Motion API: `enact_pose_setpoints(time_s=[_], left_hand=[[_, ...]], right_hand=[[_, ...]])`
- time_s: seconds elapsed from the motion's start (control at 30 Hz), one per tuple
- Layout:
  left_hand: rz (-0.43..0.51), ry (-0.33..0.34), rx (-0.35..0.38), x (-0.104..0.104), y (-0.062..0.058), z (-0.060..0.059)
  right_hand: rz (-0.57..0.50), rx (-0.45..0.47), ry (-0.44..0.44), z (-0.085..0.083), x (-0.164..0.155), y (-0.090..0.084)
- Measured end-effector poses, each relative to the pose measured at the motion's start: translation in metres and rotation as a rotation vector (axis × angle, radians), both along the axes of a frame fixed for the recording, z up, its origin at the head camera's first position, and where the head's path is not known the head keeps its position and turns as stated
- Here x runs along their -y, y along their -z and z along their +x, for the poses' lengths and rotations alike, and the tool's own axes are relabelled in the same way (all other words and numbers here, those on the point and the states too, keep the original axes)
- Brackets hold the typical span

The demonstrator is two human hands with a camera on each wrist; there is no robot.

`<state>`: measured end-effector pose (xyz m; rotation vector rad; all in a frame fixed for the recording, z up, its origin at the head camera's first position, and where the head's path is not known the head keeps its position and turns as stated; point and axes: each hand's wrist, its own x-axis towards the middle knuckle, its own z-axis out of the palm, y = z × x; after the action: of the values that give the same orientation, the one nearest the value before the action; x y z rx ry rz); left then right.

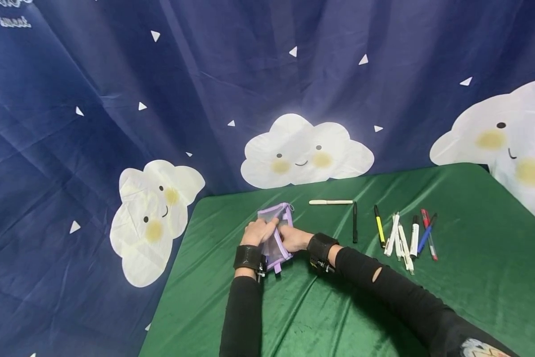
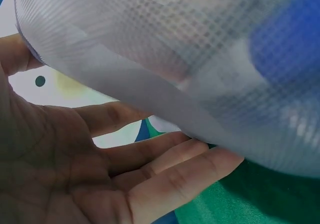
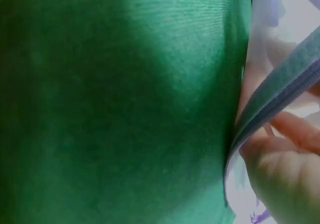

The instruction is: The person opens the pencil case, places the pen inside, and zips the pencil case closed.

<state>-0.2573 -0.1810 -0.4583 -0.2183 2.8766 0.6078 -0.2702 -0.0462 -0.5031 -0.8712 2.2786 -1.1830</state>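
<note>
A soft, flat pouch (image 1: pixel 275 233) of translucent mesh plastic with lilac fabric edging and a zip band is held between both hands just above the worktop (image 1: pixel 473 277), which is draped in creased green cloth. Its long axis runs away from the person, the zip pull at the far end. The left hand (image 1: pixel 256 232) cups the pouch from the left, fingers (image 2: pixel 165 169) loosely extended under the mesh; the right hand (image 1: pixel 293 239) pinches the lilac zip edge (image 3: pixel 280 101). Nothing can be made out inside the pouch. To the right lie a cream pen (image 1: pixel 331 202), a black pen (image 1: pixel 354 222) and a loose cluster of markers (image 1: pixel 408 235).
</note>
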Motion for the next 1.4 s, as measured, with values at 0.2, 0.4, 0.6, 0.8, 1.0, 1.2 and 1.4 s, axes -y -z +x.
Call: enact_pose_setpoints(time_s=[0.2,0.4,0.6,0.8,1.0,1.2,1.4], left_hand=[[0.019,-0.008,0.006,0.002,-0.002,0.001],[0.018,-0.026,0.014,0.001,-0.003,0.003],[0.014,-0.055,0.018,0.000,-0.004,0.003],[0.004,-0.049,0.015,-0.001,-0.003,0.005],[0.016,-0.048,0.002,0.000,-0.003,0.004],[0.037,-0.067,0.018,0.001,-0.004,0.005],[0.027,-0.055,-0.001,0.002,-0.003,0.005]], right_hand=[[0.111,-0.010,-0.064,0.000,-0.002,-0.006],[0.105,-0.007,-0.125,0.000,-0.003,-0.009],[0.061,0.030,-0.220,-0.002,-0.002,-0.007],[0.069,0.017,-0.244,-0.001,-0.002,-0.005],[0.084,-0.003,-0.238,-0.003,-0.002,-0.007],[0.079,0.052,-0.231,-0.002,-0.003,-0.008],[0.055,0.077,-0.174,-0.004,-0.006,-0.012]])
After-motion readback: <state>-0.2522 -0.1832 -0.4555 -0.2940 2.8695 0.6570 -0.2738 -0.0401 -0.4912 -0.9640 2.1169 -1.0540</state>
